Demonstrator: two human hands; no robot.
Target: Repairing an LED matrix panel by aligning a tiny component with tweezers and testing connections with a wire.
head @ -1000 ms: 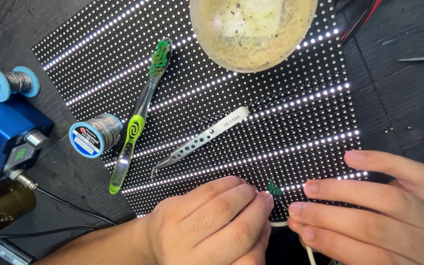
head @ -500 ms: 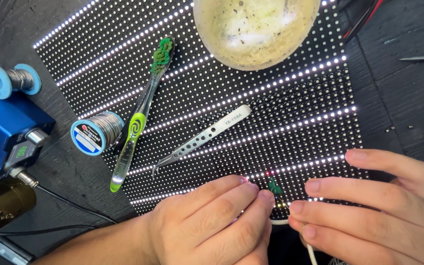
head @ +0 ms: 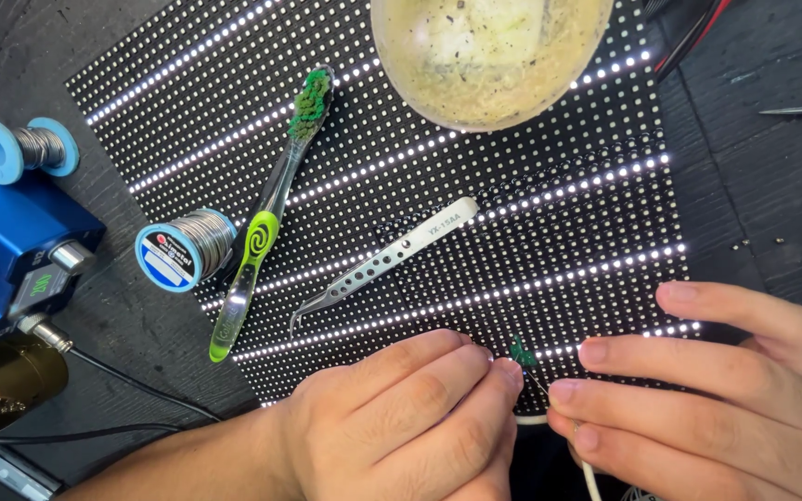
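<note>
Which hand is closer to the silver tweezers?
The left hand. Its knuckles sit just below the curved tip of the tweezers on the LED panel. The right hand lies farther off, to their lower right.

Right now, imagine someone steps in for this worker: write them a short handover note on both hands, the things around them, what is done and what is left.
Left hand: curled at the near edge of the LED panel, fingertips beside a small green part.
Right hand: opposite, fingers meeting the left; a white wire runs down between the hands.
Lying unused on the panel: tweezers, green toothbrush, bowl. Solder spool sits left of the panel.
Done: panel lit in rows.
Left: the green part remains at the fingertips; which hand grips it is unclear.
</note>
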